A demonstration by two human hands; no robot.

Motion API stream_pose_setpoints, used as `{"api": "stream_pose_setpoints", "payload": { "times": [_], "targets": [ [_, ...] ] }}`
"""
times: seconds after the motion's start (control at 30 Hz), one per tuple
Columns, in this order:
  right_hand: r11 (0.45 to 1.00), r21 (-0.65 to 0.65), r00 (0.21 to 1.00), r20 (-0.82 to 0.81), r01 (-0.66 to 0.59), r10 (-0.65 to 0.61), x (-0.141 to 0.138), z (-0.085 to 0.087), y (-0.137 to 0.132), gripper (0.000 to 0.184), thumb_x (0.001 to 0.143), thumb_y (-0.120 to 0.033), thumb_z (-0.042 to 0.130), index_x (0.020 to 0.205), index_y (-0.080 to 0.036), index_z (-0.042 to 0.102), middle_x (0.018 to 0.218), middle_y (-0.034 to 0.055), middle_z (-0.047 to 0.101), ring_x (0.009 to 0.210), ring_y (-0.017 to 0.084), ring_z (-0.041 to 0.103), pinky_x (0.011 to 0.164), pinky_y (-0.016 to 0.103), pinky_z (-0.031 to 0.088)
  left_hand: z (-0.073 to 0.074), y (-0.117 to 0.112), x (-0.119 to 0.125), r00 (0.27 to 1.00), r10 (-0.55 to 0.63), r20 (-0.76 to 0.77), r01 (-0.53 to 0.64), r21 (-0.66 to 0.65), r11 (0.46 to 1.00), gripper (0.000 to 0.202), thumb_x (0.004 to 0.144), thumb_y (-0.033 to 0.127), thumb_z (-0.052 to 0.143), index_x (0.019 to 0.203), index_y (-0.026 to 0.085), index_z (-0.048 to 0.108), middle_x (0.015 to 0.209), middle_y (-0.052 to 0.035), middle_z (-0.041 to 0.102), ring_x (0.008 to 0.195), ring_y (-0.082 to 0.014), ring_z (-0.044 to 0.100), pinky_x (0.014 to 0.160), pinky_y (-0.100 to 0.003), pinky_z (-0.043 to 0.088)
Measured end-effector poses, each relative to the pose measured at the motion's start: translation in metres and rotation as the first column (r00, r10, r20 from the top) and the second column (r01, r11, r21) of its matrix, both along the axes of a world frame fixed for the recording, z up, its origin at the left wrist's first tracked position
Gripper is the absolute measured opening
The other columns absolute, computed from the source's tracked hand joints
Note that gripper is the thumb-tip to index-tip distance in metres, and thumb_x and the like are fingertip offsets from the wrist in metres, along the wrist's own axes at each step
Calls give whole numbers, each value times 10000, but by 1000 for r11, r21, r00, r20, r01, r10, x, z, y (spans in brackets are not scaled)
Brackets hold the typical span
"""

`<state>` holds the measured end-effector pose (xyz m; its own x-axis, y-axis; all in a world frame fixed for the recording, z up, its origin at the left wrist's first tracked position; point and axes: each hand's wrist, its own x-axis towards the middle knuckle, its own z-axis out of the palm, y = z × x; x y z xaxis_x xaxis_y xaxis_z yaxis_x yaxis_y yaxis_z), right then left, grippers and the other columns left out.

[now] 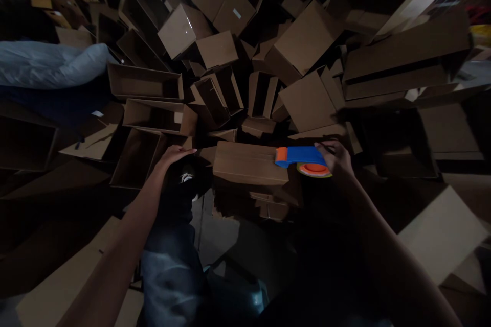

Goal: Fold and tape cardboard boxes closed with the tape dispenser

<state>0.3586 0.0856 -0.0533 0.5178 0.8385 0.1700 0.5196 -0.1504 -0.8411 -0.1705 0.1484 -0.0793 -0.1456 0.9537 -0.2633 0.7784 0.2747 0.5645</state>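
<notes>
In the dim head view, a closed brown cardboard box [245,163] lies in front of me, its long side running left to right. My right hand [338,159] is wrapped around the handle end of a blue and orange tape dispenser [301,154]. The dispenser's orange front end is over the right end of the box top, and a tape roll with an orange core hangs below its body. On the other side, my left hand [174,155] is open, fingers stretched toward a flap [206,155] at the box's left end. Whether the fingertips touch the flap I cannot tell.
Open cardboard boxes are heaped ahead and to both sides, including a long one [146,84] at left and a large one [406,61] at right. More cardboard [264,209] lies under the box. A pale sleeve-like bundle [53,64] is at far left.
</notes>
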Motion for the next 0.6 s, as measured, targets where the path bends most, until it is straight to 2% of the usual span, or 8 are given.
{"api": "stream_pose_setpoints", "payload": {
  "times": [0.13, 0.33, 0.47, 0.6],
  "targets": [
    [1000, 10, 1000, 5, -24, 24, 1, -1, 1, 294, 715, -498, 713, 830, -237, 641, 979, 122, 736, 1001, 319, 672, 908, 456, 514, -4, 1, -1, 998, 12, 55, -10, -38, 999, 559, 502, 733, 779, 494, 227, 542, 451, 6, 476, 602, -198, 558, 492, -268, 279],
    [1000, 7, 999, 17, -30, 30, 0, 0, 1, 312, 711, -487, 687, 856, -213, 656, 984, 116, 735, 1022, 317, 671, 934, 472, 495, -14, 4, 1, 998, -15, 53, 20, -80, 997, 553, 525, 715, 787, 479, 235, 517, 437, 2, 445, 576, -200, 559, 487, -276, 298],
    [1000, -5, 1000, 7, -30, 30, -2, 2, -1, 301, 719, -476, 685, 856, -209, 660, 971, 121, 736, 995, 313, 680, 914, 462, 505, -16, 5, 5, 999, -39, 16, 41, -150, 988, 552, 524, 727, 775, 508, 225, 547, 491, -15, 518, 621, -206, 588, 503, -264, 353],
    [1000, 14, 1000, -4, -24, 24, -3, 2, -1, 282, 708, -468, 692, 834, -219, 656, 963, 115, 740, 1012, 323, 677, 923, 466, 505, -16, 5, 11, 997, -69, -46, 56, -247, 967, 578, 575, 762, 709, 584, 196, 591, 657, -72, 646, 734, -231, 638, 539, -253, 421]
  ]
}}
